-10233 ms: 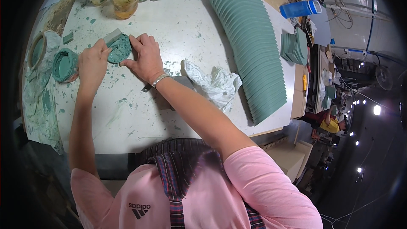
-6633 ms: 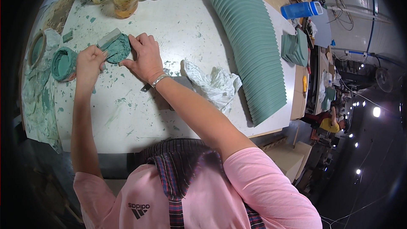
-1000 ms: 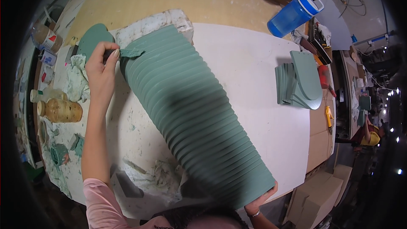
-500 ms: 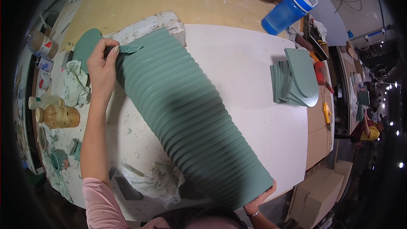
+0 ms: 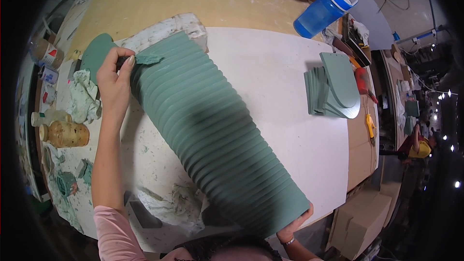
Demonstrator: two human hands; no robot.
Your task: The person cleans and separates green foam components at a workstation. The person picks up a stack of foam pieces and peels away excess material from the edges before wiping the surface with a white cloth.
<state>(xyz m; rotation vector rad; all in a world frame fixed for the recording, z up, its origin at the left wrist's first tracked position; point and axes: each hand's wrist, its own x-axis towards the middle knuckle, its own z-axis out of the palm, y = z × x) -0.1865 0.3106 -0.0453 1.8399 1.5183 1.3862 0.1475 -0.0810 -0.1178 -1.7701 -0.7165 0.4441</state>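
Note:
A long green ribbed piece point(image 5: 212, 130) slants across the white table from upper left to lower right, its surface made of many narrow parallel ridges. My left hand point(image 5: 116, 70) is closed on a putty knife point(image 5: 149, 59) smeared with green, its blade against the piece's upper left corner. The dark handle is mostly covered by my fingers. Down at the lower right end, my right hand point(image 5: 294, 226) grips the edge of the ribbed piece; several of its fingers are hidden beneath it.
Rounded green panels point(image 5: 340, 84) lie stacked at the right, with a yellow-handled tool point(image 5: 370, 128) beyond. A blue bottle point(image 5: 325, 12) stands at the back. Crumpled cloths point(image 5: 174, 208), jars point(image 5: 65, 134) and green scraps surround the left side. Cardboard boxes point(image 5: 360, 220) sit at lower right.
The putty knife in my left hand has shifted slightly down and right along the piece's corner. My right hand keeps its grip. The whole view has moved a little.

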